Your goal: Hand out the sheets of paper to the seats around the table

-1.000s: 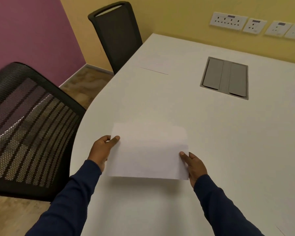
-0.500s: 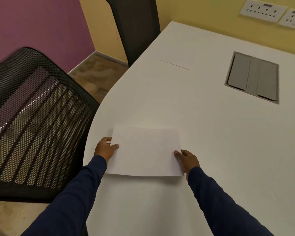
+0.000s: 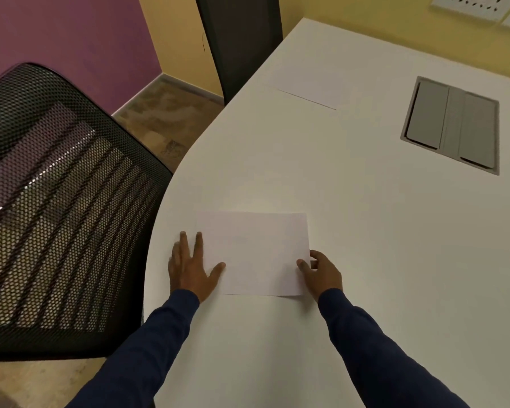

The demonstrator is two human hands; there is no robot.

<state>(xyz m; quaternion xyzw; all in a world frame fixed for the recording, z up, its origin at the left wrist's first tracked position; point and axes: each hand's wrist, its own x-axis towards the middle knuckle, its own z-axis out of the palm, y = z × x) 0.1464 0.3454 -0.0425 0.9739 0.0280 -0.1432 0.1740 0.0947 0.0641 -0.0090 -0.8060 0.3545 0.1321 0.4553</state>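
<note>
A white sheet of paper [image 3: 259, 254] lies flat on the white table [image 3: 365, 231], near its curved left edge beside a black mesh chair [image 3: 56, 201]. My left hand [image 3: 192, 266] rests flat with fingers spread on the sheet's left edge. My right hand [image 3: 321, 272] pinches the sheet's right edge between thumb and fingers. A second sheet [image 3: 309, 86] lies flat farther away, in front of another black chair [image 3: 239, 39].
A grey cable hatch [image 3: 451, 125] is set into the table at the right. Wall sockets [image 3: 477, 4] line the yellow wall behind. The floor [image 3: 165, 125] shows between the two chairs.
The sheet came down from held above the table to lying flat on it. My left hand let go of its edge and opened flat. The camera moved forward.
</note>
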